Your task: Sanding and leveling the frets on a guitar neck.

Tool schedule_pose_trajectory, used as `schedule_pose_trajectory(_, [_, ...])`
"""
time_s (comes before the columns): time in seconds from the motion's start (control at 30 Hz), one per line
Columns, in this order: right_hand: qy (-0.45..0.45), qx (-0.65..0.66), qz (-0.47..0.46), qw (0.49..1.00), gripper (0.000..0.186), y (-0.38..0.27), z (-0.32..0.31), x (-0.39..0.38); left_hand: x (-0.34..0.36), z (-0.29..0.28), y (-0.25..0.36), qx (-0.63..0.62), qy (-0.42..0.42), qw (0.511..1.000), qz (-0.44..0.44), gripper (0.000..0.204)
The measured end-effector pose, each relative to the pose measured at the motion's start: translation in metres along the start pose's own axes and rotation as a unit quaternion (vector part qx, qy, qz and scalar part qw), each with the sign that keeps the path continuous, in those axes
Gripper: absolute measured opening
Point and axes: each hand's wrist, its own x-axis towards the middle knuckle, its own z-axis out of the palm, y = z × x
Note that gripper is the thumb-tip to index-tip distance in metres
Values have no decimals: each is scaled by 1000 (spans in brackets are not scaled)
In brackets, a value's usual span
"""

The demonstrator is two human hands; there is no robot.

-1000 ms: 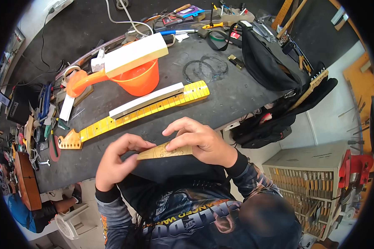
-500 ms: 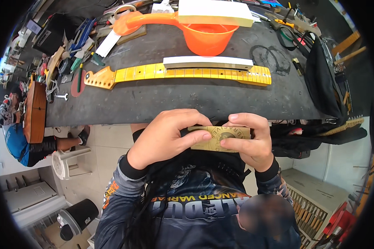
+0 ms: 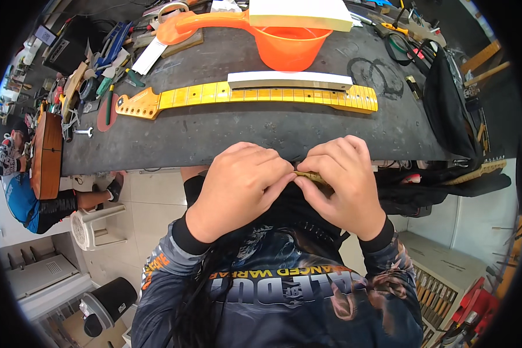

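Both my hands meet just past the near edge of the workbench, pinching a small tan piece of sandpaper [image 3: 312, 176]. My left hand [image 3: 240, 185] is closed on its left end, thumb against the fingertips. My right hand [image 3: 343, 182] grips the other end between thumb and curled fingers. Most of the sandpaper is hidden by the fingers; a narrow, edge-on strip shows. Beyond my hands a yellow guitar neck [image 3: 209, 94] lies across the bench, headstock to the left. A long white block [image 3: 290, 80] rests along its fretboard.
An orange dipper [image 3: 290, 51] stands behind the neck, a pale block [image 3: 298, 13] across its top. Tools crowd the bench's left side, including a wrench [image 3: 85, 132]. A black bag [image 3: 455, 110] lies at the right. Another person holding a guitar [image 3: 46, 155] sits at far left.
The sandpaper has turned from flat, printed face showing, to nearly edge-on. My fingers have closed in around it, and the hands have drawn nearer each other.
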Motion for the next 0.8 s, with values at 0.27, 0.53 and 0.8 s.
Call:
schedule_pose_trajectory(0.27, [-7, 22, -8, 1000, 22, 1, 12, 14, -8, -9, -7, -10, 21, 1000, 6, 13])
schedule_pose_trajectory(0.53, [-5, 11, 11, 1000, 24, -14, 11, 9, -23, 8, -3, 11, 59, 998, 35, 15])
schedule_pose_trajectory(0.8, [-22, 15, 24, 999, 23, -5, 0, 4, -36, 0, -12, 61, 75, 995, 40, 14])
